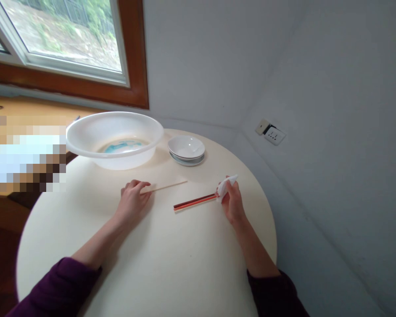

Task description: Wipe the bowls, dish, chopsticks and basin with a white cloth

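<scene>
Hands: plain chopstick L, tissue R

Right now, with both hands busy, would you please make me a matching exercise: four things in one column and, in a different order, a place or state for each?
Column 1
1. Basin
2. White dishes
3. Pale stick
4. White cloth

Column 2
A. In the right hand
B. On the table, nearest the window
C. In the left hand
D. Stacked one on another

Pairs: 1-B, 2-D, 3-C, 4-A
</scene>
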The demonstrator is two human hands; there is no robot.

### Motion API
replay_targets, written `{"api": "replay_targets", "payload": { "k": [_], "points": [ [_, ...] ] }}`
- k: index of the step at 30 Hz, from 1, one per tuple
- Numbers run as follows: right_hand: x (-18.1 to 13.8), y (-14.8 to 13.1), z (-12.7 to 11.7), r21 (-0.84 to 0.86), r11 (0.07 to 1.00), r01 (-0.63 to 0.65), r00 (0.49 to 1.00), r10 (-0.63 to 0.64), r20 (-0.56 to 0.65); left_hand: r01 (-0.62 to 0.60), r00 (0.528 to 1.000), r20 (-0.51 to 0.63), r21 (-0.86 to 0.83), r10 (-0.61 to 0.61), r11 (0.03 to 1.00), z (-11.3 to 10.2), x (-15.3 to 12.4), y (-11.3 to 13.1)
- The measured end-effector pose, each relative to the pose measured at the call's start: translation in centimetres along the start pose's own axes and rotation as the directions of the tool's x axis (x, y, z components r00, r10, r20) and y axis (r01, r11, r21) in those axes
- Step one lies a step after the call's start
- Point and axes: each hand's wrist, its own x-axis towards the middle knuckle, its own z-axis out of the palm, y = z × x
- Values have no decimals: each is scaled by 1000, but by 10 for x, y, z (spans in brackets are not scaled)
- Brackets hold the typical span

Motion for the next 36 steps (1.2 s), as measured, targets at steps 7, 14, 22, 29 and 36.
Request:
{"api": "replay_targets", "payload": {
  "k": [7, 14, 22, 29, 36],
  "points": [
    [-3, -6, 3, 171, 978, -120, 993, 115, 43, 70, 994, 73, 159, -82, 985, 5, 3, -5],
    [-3, -5, 2, 207, 959, -195, 981, 187, 57, 7, 989, 145, 240, -43, 971, 11, 7, -6],
    [8, 6, -10, 210, 947, -241, 970, 230, 79, -51, 984, 176, 275, 2, 960, 15, 6, -6],
    [5, 5, -10, 243, 938, -248, 967, 225, 119, -52, 984, 178, 301, -3, 952, 8, -3, 5],
    [-13, 5, -7, 232, 927, -295, 949, 256, 183, -22, 992, 127, 252, -11, 968, 5, -17, 8]
  ]
}}
